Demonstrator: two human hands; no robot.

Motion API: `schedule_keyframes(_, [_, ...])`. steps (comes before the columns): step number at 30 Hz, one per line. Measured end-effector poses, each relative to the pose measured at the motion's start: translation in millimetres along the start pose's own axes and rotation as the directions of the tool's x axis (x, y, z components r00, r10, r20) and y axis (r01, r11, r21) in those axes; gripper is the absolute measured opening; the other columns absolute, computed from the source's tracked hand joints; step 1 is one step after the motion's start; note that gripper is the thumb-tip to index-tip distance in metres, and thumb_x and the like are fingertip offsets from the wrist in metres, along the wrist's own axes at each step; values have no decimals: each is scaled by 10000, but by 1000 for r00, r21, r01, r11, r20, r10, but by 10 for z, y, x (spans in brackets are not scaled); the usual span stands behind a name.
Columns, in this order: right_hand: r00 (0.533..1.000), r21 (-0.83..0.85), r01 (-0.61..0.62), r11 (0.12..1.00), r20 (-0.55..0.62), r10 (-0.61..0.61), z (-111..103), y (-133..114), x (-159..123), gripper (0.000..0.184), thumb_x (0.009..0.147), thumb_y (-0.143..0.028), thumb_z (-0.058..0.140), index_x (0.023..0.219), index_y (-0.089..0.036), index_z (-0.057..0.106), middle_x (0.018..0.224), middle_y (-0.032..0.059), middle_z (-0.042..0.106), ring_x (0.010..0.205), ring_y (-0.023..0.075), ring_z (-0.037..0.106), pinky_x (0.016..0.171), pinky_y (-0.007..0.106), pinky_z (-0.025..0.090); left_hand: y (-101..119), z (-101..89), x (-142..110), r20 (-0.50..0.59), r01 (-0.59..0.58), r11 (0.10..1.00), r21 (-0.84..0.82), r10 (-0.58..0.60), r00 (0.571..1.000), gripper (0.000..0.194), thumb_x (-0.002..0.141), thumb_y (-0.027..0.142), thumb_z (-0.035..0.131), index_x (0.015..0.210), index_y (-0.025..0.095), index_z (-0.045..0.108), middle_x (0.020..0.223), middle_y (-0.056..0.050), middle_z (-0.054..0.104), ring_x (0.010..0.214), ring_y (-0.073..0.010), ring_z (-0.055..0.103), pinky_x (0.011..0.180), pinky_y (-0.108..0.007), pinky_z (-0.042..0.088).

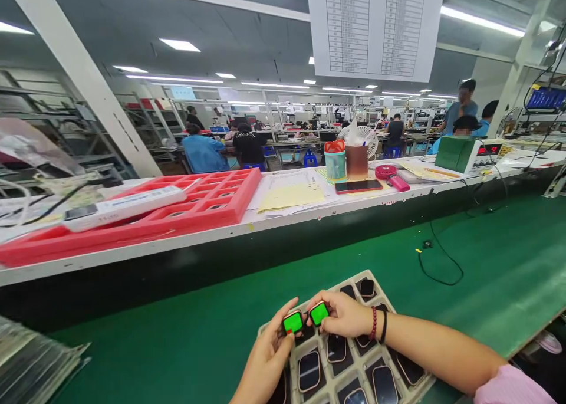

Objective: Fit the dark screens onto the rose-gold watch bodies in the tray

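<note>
My left hand (267,357) is closed on a small square device with a lit green screen (292,322). My right hand (342,314) pinches a second device with a green screen (319,313) right beside the first. Both hands hover over a beige tray (422,386) that lies on the green mat. Several dark-screened devices (309,370) sit in the tray's pockets. Beaded bracelets circle my right wrist.
A raised white shelf (283,218) runs across behind the mat with a red compartment tray (212,200), papers, a phone (358,186), cups and a green box (460,153). A black cable (442,253) lies on the mat. Clear bags lie at bottom left. Other people work far behind.
</note>
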State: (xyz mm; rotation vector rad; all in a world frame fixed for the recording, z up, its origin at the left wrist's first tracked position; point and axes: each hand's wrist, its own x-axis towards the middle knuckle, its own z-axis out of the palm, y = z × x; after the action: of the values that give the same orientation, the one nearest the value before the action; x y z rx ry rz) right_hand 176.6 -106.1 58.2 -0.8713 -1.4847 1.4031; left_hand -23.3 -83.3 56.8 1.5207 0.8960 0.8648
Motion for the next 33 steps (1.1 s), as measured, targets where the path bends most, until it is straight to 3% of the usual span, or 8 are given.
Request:
schedule_keyframes(6, [1000, -30, 9, 1000, 6, -9, 16, -39, -24, 425, 639, 7, 467, 1008, -186, 551, 902, 7, 629, 842, 148, 621, 745, 293, 512, 53, 40, -18, 10, -7, 999, -47, 8, 1000, 615, 683, 201, 558, 1288, 160, 455, 1174, -104, 601, 1076, -240, 584, 915, -337, 490])
schedule_keyframes(16, [997, -92, 50, 995, 57, -44, 1, -65, -86, 374, 679, -46, 459, 1016, -186, 540, 985, 36, 615, 844, 149, 604, 725, 282, 514, 9, 94, -30, 2, -76, 995, -70, 76, 997, 529, 667, 92, 494, 1191, 163, 509, 1064, -75, 633, 962, -192, 614, 861, -317, 504])
schedule_keyframes(20, [996, -111, 40, 993, 85, -30, -20, -67, -94, 369, 704, -61, 452, 1040, -195, 530, 1064, 56, 592, 926, 173, 590, 741, 297, 523, -16, 107, -36, 12, -75, 993, -96, 77, 997, 541, 667, 79, 505, 1201, 164, 502, 1035, -76, 643, 963, -193, 612, 828, -297, 507])
schedule_keyframes(29, [995, -121, 24, 992, 94, -13, -29, -79, -97, 365, 724, -69, 467, 1061, -199, 522, 1038, 58, 605, 945, 179, 589, 768, 305, 507, 22, 107, -59, 8, -63, 997, -55, 64, 998, 467, 747, 138, 553, 1212, 151, 509, 1033, -89, 645, 958, -200, 608, 824, -295, 485])
schedule_keyframes(33, [997, -130, -27, 991, 72, 36, -27, -102, -104, 306, 771, -112, 463, 1059, -194, 529, 993, 57, 617, 819, 158, 600, 706, 298, 519, 54, 111, -66, 10, -71, 995, -76, 72, 997, 411, 777, 167, 543, 1187, 141, 527, 1028, -93, 645, 949, -196, 607, 824, -295, 483])
